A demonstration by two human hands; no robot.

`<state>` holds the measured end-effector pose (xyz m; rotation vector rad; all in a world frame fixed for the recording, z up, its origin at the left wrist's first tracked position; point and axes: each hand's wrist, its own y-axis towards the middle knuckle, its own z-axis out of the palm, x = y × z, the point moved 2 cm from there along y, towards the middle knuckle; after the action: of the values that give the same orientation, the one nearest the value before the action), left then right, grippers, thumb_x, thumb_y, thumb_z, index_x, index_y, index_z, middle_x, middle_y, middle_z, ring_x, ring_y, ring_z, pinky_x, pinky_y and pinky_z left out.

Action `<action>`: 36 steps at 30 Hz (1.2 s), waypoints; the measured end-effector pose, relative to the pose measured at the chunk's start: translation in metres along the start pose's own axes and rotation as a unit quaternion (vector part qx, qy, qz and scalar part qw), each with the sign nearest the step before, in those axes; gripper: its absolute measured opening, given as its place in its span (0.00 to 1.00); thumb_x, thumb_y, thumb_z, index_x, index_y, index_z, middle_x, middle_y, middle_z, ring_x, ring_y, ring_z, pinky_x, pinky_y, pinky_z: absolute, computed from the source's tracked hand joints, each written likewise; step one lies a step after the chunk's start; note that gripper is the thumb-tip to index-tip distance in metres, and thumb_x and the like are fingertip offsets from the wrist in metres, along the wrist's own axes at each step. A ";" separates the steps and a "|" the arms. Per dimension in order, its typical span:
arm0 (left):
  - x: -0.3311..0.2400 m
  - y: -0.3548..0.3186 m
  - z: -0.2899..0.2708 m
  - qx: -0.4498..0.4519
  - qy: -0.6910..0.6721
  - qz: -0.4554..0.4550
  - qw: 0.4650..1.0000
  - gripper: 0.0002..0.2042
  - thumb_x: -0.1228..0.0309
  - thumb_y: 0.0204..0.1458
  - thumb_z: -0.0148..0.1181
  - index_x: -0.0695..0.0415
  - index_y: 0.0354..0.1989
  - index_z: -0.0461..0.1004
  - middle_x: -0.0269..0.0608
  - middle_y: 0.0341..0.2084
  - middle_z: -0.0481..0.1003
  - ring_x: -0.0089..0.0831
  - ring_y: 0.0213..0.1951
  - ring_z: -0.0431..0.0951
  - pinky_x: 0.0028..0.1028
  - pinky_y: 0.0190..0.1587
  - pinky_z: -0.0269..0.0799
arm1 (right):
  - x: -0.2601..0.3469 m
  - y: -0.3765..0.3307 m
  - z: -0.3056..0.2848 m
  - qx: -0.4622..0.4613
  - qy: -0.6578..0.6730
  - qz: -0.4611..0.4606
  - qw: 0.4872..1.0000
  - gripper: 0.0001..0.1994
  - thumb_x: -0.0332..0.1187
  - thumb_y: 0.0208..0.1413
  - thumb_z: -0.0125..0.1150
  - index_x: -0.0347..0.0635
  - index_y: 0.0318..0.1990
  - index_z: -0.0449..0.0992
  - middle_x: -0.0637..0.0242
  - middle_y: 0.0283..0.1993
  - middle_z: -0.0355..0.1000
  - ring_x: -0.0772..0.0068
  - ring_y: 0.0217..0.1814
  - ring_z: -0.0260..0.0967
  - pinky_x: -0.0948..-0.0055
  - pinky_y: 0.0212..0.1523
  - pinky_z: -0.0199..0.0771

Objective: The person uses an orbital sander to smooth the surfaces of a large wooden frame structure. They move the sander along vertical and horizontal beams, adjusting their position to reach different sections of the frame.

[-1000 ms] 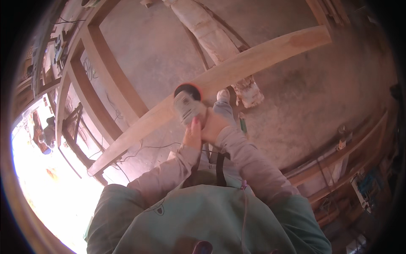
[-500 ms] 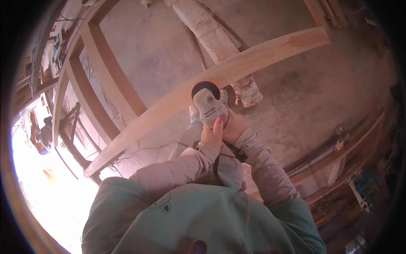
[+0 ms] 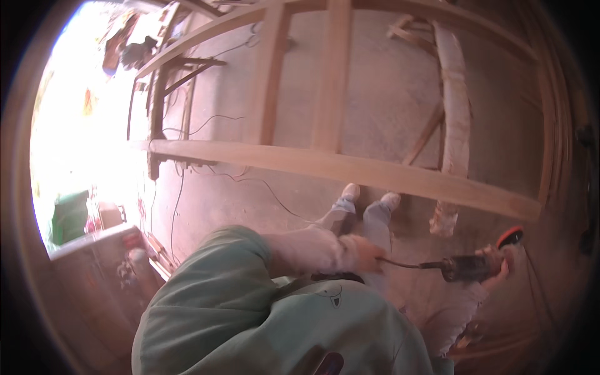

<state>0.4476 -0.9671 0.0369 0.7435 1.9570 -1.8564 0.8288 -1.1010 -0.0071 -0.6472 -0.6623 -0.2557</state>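
My right hand (image 3: 499,274), off to the right, grips an electric sander (image 3: 465,268) by its head end. The sander lies sideways, its round orange-edged pad (image 3: 510,236) turned up and away from me, apart from the wood. From its black rear end a power cord (image 3: 407,265) runs left to my left hand (image 3: 367,253). That hand is slightly blurred, in front of my waist, its fingers closed round the cord. Beyond both hands a long, pale wooden beam (image 3: 325,164) crosses the view, part of a large frame.
Two crosspieces (image 3: 267,81) join the beam to a far rail (image 3: 431,9). A wrapped support (image 3: 454,106) stands under the frame at right. Another cord (image 3: 275,192) trails over the floor near my shoes (image 3: 351,192). A box-like bench (image 3: 103,262) sits at left, beside a bright opening.
The sander has come off the beam and swung right in my right hand. My left hand has left the sander's body for its cord. The view has turned left.
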 end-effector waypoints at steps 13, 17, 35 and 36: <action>0.510 -0.583 0.015 -0.879 -0.105 -0.393 0.247 0.20 0.59 0.57 0.42 0.60 0.46 0.75 0.52 0.42 0.76 0.42 0.45 0.74 0.38 0.47 0.69 | 0.020 -0.037 0.055 0.053 -0.040 -0.027 0.997 0.26 0.49 0.53 0.49 0.39 0.53 0.65 0.53 0.43 0.68 0.57 0.43 0.68 0.59 0.44 0.72; 0.473 -0.592 -0.020 -0.919 -0.264 0.097 0.277 0.20 0.64 0.62 0.38 0.61 0.57 0.64 0.54 0.49 0.70 0.38 0.48 0.70 0.33 0.54 0.64 | 0.004 -0.040 0.078 0.022 -0.059 -0.108 0.992 0.26 0.48 0.53 0.48 0.33 0.50 0.67 0.53 0.43 0.72 0.54 0.41 0.72 0.54 0.43 0.75; -0.124 -0.198 -0.095 -0.313 0.021 0.013 0.949 0.05 0.76 0.53 0.53 0.64 0.31 0.75 0.42 0.23 0.77 0.30 0.29 0.80 0.24 0.33 0.73 | 0.078 -0.121 -0.072 -0.293 -0.023 -0.124 0.948 0.18 0.38 0.47 0.59 0.37 0.44 0.67 0.57 0.34 0.70 0.58 0.32 0.72 0.61 0.34 0.76; -0.135 -0.168 -0.090 -0.306 0.033 0.038 0.951 0.05 0.76 0.52 0.54 0.63 0.32 0.75 0.43 0.24 0.77 0.31 0.29 0.81 0.25 0.34 0.73 | 0.090 -0.117 -0.099 -0.300 -0.045 -0.122 0.945 0.17 0.39 0.47 0.59 0.37 0.41 0.68 0.58 0.33 0.70 0.59 0.31 0.72 0.62 0.33 0.75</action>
<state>0.4680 -0.8976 0.2594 0.6675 2.3228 -1.0796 0.8980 -1.2560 0.0463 -1.1672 -0.7573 -0.6765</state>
